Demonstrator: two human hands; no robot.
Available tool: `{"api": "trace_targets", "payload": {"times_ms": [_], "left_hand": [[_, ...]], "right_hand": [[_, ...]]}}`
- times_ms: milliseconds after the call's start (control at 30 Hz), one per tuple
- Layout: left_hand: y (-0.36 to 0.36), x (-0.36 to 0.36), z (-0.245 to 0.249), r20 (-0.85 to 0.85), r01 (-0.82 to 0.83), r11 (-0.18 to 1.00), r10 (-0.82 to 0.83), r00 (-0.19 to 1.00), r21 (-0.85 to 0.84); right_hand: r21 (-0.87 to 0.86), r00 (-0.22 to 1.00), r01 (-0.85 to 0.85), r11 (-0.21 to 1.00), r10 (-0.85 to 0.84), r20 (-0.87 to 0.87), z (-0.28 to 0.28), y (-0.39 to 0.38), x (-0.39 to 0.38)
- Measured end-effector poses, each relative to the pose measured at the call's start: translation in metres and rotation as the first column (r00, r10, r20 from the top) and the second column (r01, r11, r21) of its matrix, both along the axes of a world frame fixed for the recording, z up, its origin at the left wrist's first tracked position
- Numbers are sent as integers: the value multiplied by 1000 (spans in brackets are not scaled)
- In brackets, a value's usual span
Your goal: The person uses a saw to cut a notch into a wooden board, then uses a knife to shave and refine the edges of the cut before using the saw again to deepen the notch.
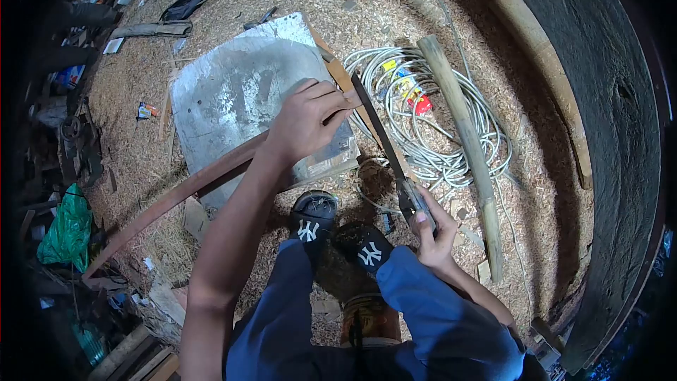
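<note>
My right hand is wrapped round the grey handle of a saw. Its long, narrow dark blade points away from me, and I cannot make out the teeth. My left hand is closed, with thumb and fingers pinching a reddish-brown wooden strip near its end, close beside the blade. The strip runs under my left forearm and out to the lower left. Beneath the left hand lies a worn, grey-topped board or low block, with a wooden edge piece along its right side.
A coil of grey cable with a bright packet lies to the right, crossed by a wooden pole. Shavings cover the ground. A large dark curved timber bounds the right; scraps and a green bag lie left.
</note>
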State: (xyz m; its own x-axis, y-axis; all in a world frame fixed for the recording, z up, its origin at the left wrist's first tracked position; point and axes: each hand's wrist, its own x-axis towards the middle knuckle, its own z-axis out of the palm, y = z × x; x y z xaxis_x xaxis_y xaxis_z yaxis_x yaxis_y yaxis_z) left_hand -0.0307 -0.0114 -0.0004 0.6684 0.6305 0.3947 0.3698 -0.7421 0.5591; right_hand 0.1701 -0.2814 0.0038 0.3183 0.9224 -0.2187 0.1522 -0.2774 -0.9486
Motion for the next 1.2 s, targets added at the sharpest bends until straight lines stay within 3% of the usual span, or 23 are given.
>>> {"api": "trace_targets", "payload": {"times_ms": [267,367,467,533,567,633,867,933,967,1067,1100,1133,1200], "left_hand": [[-4,7,-2,-16,-63,996,64,998,58],[-2,9,-5,-2,-83,994,83,997,70],[2,9,-9,23,-89,993,87,996,83],[4,10,-11,29,-95,993,93,995,70],[4,9,-12,36,-105,993,103,994,57],[2,10,-8,15,-113,993,112,994,31],[2,10,-4,38,-92,991,96,995,-96],[3,10,-4,37,-64,996,66,997,-57],[1,10,-6,32,-37,999,38,999,-26],[0,11,-5,18,-46,999,47,999,-7],[0,12,-5,19,-43,999,43,999,-6],[0,12,-5,47,-41,999,41,998,1],[1,11,-6,75,-43,999,43,996,6]], "right_hand": [[28,1000,12,1000,-12,-14,0,0,0],[108,994,-84,991,76,77,1,9,5],[67,985,-142,988,134,111,9,13,10],[-90,995,-96,991,98,18,8,12,11],[-91,995,-96,991,98,15,4,10,10],[41,995,-70,997,68,66,-7,6,6],[124,994,-98,988,91,57,8,14,4],[105,992,-92,990,83,92,17,35,2],[12,998,-65,998,64,16,19,45,2],[60,1000,7,998,-6,-4,6,51,-6],[-61,1000,-21,998,22,7,5,40,-6],[-60,1000,-22,998,22,8,1,27,-6],[130,998,-58,990,57,6,-11,2,-3]]}}
